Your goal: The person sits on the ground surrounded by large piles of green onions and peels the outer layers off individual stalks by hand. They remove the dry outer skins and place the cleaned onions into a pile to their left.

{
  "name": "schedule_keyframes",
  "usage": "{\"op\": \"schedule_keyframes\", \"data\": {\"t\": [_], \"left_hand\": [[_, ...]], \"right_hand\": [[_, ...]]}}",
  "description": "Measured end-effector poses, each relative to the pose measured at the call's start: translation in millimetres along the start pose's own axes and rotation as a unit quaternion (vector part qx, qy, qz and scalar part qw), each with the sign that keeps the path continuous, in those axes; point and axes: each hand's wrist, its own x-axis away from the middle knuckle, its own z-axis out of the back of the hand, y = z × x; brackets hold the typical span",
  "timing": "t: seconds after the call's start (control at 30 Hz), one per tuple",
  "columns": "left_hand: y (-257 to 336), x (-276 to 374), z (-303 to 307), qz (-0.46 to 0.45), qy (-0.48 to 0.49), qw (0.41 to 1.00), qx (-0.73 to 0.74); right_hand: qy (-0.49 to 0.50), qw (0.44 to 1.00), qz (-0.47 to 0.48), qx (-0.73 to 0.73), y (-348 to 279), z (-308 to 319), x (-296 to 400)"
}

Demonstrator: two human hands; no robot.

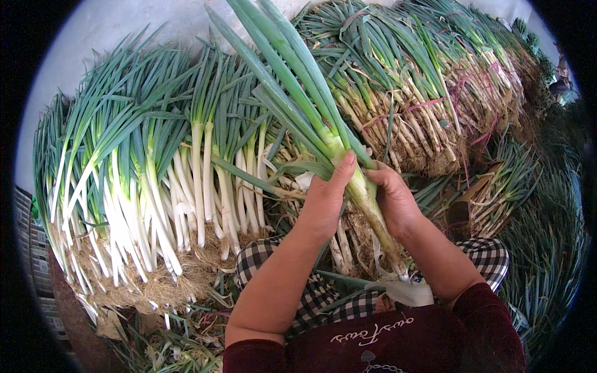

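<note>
A large green onion (368, 207) slants across the middle, its roots near my lap and its broad green leaves reaching the top edge. Around the upper stalk, just below where the leaves spread, my left hand (329, 198) grips with the thumb on top. My right hand (392, 196) closes on the other side of the same stalk, pinching an outer green leaf there. The lower stalk looks brownish and dirty. A pale strip of peeled skin (410, 293) lies by the root end, over my checked trousers. The fingers beneath the stalk are mostly hidden.
Left stands a large pile of white-stalked green onions (135, 205) with bare roots. Unpeeled, brownish bundles (415, 116) tied with pink string lean at the upper right. More green onions (550, 242) cover the right side. Leaf scraps (182, 345) litter the lower left floor.
</note>
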Motion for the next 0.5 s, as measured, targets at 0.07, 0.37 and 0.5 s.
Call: {"op": "schedule_keyframes", "data": {"t": [0.07,0.37,0.5], "left_hand": [[-9,-1,-3,-0.010,0.031,0.999,0.031],[35,-9,35,-0.043,0.134,0.964,0.228],[26,-4,23,-0.040,0.059,0.950,0.305]], "right_hand": [[0.039,0.999,0.028,-0.020,6,19,4],[0.055,0.631,-0.222,0.742,-41,143,121],[0.099,0.587,-0.022,0.803,-41,155,145]]}}
